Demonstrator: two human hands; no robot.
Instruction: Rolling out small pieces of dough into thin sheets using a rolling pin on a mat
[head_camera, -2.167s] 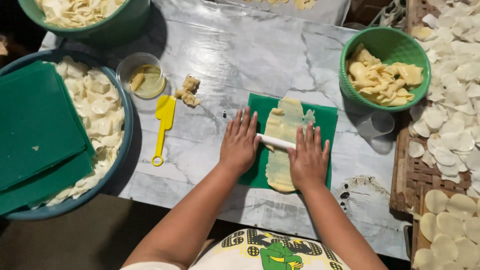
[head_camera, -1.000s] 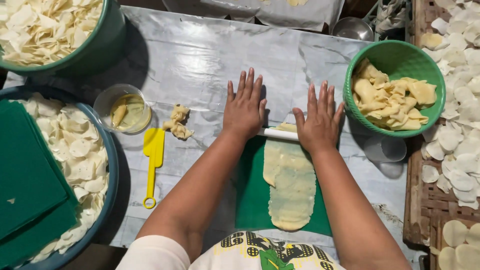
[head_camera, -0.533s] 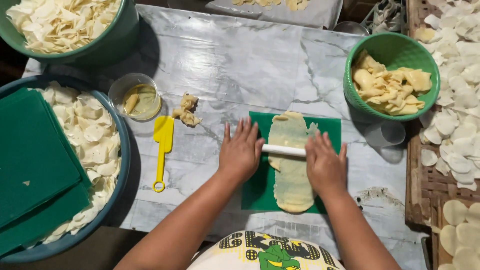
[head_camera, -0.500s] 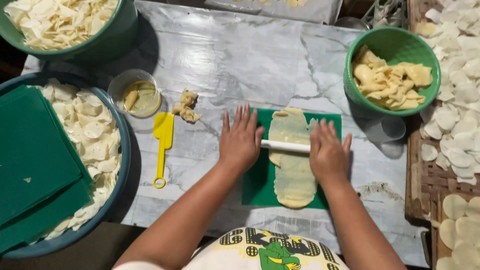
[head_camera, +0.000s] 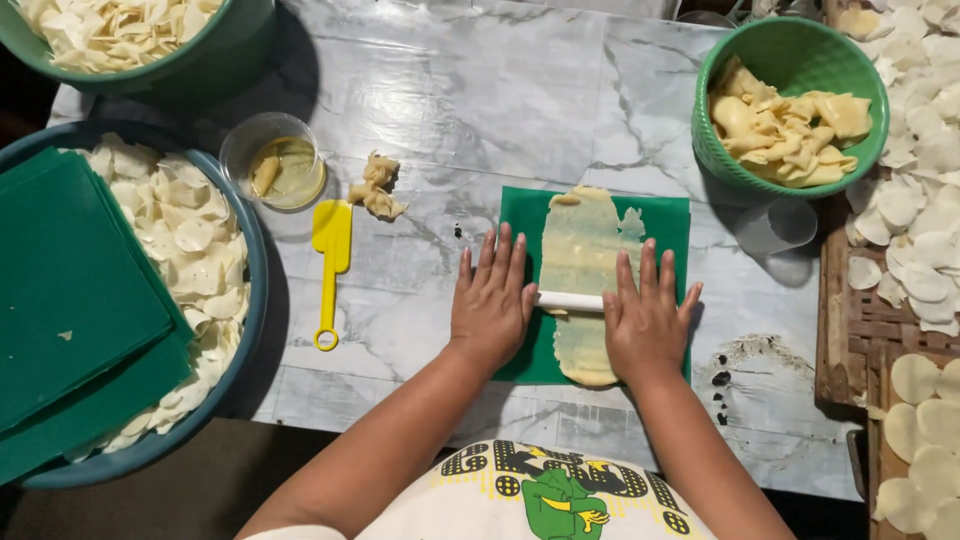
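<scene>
Frame centre: long pale yellow dough sheet lies on the square green plastic mat, long axis running top to bottom. Thin white rolling rod crosses it left-right. Your left hand and right hand press flat on its ends, fingers spread, pointing up-frame, forearms angling in from the bottom.

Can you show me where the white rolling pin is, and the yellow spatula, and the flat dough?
white rolling pin (head_camera: 570, 300), head view, on the bare middle between the two hands.
yellow spatula (head_camera: 331, 232), head view, on its flat blade.
flat dough (head_camera: 583, 245), head view, on the upper part of the rolled sheet.
</scene>
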